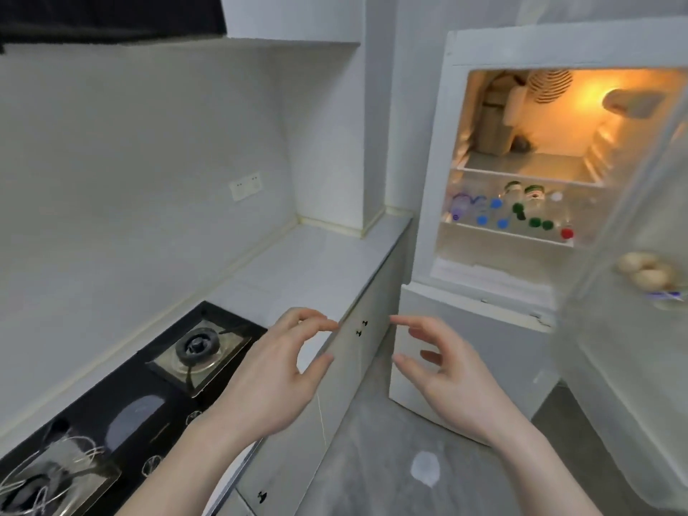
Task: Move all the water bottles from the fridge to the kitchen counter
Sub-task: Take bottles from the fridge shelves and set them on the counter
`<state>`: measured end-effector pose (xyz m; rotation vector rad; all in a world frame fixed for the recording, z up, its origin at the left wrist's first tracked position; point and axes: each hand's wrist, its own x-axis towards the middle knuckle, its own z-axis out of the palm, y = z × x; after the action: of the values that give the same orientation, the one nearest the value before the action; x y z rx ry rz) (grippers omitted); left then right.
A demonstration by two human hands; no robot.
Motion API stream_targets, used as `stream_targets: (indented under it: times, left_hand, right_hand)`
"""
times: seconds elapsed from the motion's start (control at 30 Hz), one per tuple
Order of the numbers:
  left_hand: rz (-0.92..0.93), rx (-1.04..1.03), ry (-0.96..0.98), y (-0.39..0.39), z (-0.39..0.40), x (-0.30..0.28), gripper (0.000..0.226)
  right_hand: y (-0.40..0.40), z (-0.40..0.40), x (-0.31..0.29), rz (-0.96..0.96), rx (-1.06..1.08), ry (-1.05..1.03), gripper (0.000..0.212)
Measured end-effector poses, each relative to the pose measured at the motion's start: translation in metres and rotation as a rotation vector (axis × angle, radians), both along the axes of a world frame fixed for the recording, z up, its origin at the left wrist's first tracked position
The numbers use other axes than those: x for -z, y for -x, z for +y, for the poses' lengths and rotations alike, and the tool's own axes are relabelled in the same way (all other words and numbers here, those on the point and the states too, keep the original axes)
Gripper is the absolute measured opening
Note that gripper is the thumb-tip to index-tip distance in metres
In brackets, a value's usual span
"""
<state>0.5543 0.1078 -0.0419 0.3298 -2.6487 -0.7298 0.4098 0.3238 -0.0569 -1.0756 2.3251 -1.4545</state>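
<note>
Both hands are held out at waist height, short of the fridge (428, 202), whose door (633, 255) stands open to the right. The left hand (275, 378) is empty, fingers loosely curved and spread over the counter edge. The right hand (446, 370) is likewise empty and spread, in front of the lower fridge panel. Nothing is gripped.

Task objects: the bottles (510, 210) are all seen on the middle shelf, well apart from both hands. The counter (298, 262) lies between the stove (156, 385) and the fridge; no bottle is seen on it, so the task is judged not yet begun.

Risks, as judged:
- The bottles are packed close, some upright, some apparently lying cap-outward. If one is pulled from the front row, its neighbours could be tipped or rolled off the shelf lip.
- Cold bottles may be wet with condensation; a slip is possible under a one-handed grasp.
- The burner sits near the counter's free end; bottles set down too far left could land on the stove.
- The door could be knocked by the right elbow.

Containers:
- Middle shelf: clear bottles with blue, green, white and red caps; exact count cannot be told.
- Top shelf: a tan carton-like object at the back left; detail is blurred.
- Door rack: eggs (644, 271).
</note>
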Motion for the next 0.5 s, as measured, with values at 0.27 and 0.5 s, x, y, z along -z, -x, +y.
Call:
stream_targets:
  times: [0.27, 0.5]
  left_hand:
    - [0.018, 0.25, -0.024, 0.123, -0.001, -0.011, 0.031]
    - [0.058, 0.383, -0.052, 0.218, -0.033, -0.019, 0.031]
  right_hand:
    - [0.067, 0.03, -0.009, 0.008, 0.25, -0.011, 0.042]
    - [0.139, 0.009, -0.023, 0.042, 0.394, -0.009, 0.041]
